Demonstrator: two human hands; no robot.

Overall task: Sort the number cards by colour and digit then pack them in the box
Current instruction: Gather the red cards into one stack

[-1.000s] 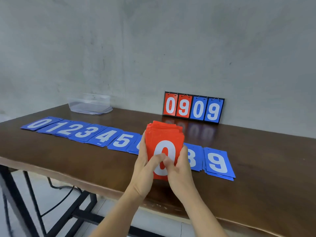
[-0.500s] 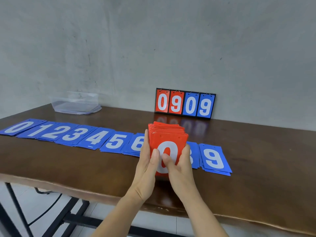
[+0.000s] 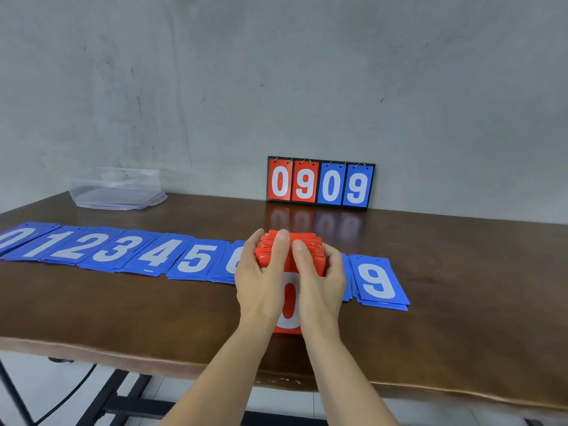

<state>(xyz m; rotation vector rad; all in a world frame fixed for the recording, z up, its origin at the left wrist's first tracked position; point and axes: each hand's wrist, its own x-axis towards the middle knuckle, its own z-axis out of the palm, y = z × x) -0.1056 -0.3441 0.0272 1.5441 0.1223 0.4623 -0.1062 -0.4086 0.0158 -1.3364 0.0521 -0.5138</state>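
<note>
Head view. Gripping red card stack (image 3: 289, 298) from both sides, just below frame centre: left hand (image 3: 261, 278) on its 9 o'clock edge, right hand (image 3: 322, 281) on its 3 o'clock edge. Fingers (image 3: 281, 244) of both hands curled over the top edge and clamped on the stack, thumbs meeting near the top middle. Stack held upright, leaning a little away, white 0 on the front card partly covered by the hands. Lower edge down at the desk (image 3: 461, 287); cannot tell whether touching. Behind the stack, row of blue number cards (image 3: 153, 252) lying flat from 9 o'clock to 3 o'clock, small piles overlapping, digits 0 through 6 readable on the left. Next piles hidden by the hands, blue 9 pile (image 3: 376, 281) just beside the right hand at 3 o'clock. Clear plastic box (image 3: 116, 189) at 10 o'clock, far back on the desk near the wall, well apart from the stack. Flip scoreboard (image 3: 321, 182) at 12 o'clock, standing against the wall, reading red 0 9, blue 0 9. Black desk frame (image 3: 123, 401) visible at 7 o'clock under the front edge.
</note>
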